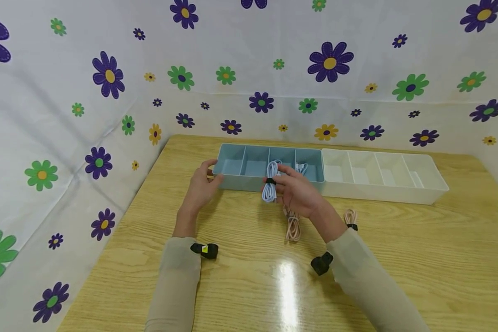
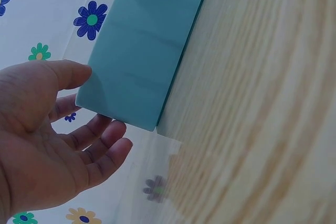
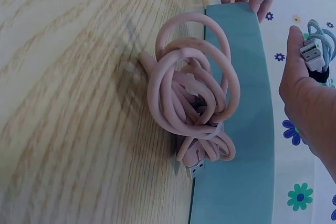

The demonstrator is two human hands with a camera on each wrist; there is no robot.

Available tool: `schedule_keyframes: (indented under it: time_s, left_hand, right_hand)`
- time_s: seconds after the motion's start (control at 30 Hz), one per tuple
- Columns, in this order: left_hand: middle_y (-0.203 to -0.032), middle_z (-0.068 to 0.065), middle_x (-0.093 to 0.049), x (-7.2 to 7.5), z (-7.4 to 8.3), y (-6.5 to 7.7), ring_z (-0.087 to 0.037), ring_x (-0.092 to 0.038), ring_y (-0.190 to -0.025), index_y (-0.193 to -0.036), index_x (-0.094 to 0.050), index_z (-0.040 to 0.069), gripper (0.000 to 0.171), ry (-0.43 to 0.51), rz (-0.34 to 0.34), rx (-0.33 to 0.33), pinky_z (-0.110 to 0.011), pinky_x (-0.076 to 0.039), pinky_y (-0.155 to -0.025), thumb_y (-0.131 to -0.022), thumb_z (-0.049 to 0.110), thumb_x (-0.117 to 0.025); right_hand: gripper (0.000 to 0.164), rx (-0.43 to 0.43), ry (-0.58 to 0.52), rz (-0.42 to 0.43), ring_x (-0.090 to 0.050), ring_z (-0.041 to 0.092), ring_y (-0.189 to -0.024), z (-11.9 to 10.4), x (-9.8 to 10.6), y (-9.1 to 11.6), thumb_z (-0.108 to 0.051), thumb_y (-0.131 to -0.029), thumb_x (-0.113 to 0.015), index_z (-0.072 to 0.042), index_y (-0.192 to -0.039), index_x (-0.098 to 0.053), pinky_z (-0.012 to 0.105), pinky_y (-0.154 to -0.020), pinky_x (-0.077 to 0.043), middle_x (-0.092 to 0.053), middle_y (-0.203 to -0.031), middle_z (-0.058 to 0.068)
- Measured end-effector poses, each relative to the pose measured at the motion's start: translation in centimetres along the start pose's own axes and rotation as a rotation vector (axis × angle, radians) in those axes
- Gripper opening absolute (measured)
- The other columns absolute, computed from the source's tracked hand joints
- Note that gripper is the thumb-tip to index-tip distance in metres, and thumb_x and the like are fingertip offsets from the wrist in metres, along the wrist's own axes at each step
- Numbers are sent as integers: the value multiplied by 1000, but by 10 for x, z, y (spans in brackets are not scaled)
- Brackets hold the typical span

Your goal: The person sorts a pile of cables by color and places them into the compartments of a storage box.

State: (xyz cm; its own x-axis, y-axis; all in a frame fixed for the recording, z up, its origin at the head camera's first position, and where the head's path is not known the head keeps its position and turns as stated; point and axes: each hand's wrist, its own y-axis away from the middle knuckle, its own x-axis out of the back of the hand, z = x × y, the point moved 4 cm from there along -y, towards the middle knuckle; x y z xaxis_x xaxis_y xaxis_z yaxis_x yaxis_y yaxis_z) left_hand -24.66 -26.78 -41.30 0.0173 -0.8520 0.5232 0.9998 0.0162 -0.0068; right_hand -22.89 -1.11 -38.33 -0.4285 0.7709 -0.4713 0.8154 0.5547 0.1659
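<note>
A bundled pale blue USB cable (image 1: pixel 269 184) with a black tie is held by my right hand (image 1: pixel 300 193), above the front wall of the blue divided box (image 1: pixel 240 183). Its white USB plug (image 3: pixel 313 56) shows beside the thumb in the right wrist view. My left hand (image 1: pixel 201 184) grips the left end of the blue box, thumb at the front corner and fingers round the end, as the left wrist view shows. Another pale blue cable (image 1: pixel 301 168) lies in the rightmost blue compartment. On the table below my right hand lies a pink USB cable bundle (image 1: pixel 293 226).
A white divided box (image 1: pixel 382 192) adjoins the right end of the blue one. A second pink cable (image 1: pixel 350 217) with a black tie lies near my right sleeve. The wooden table (image 1: pixel 240 276) meets a flower-print cloth (image 1: pixel 290 83) behind and at left.
</note>
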Motion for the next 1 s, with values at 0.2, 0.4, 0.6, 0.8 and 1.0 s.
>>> schedule_keyframes:
  time_s: [0.2, 0.4, 0.6, 0.8, 1.0]
  left_hand:
    - [-127, -23, -47, 2, 0, 1, -34, -54, -104, -153, -34, 7, 55, -6, -1, -6, -44, -48, -88, -103, 20, -53]
    - [-126, -22, -49, 3, 0, 0, -33, -55, -101, -152, -35, 8, 55, 6, -3, -5, -41, -48, -85, -102, 21, -54]
    - [-125, -21, -49, 3, -1, 1, -31, -54, -99, -152, -35, 9, 55, 9, -7, 0, -39, -48, -82, -102, 22, -54]
    - [-125, -20, -50, 3, -4, 0, -31, -54, -99, -152, -36, 10, 54, 13, 3, -4, -39, -48, -83, -102, 20, -54]
    - [-126, -21, -50, 2, -1, 1, -32, -54, -101, -151, -37, 9, 53, 19, 12, -13, -41, -48, -85, -102, 18, -54]
  right_hand:
    - [50, 9, -3, -17, -61, 18, -94, -3, -2, -5, -17, -108, -38, -4, -152, -21, 29, -75, -55, -53, -119, 11]
    - [53, -5, -72, -6, -61, 18, -96, -6, -2, -9, -23, -108, -38, -9, -154, -14, 28, -76, -56, -47, -126, 13]
    - [40, -17, -116, 23, -62, 19, -96, -7, -1, -14, -28, -108, -38, -11, -142, -27, 29, -75, -56, -47, -123, 13]
    - [42, -37, -220, 6, -63, 21, -92, -8, -3, -18, -38, -109, -33, -12, -142, -27, 32, -77, -56, -46, -123, 13]
    - [40, -23, -313, -19, -62, 24, -96, -9, -5, -23, -42, -108, -34, -13, -135, -30, 38, -81, -56, -45, -126, 15]
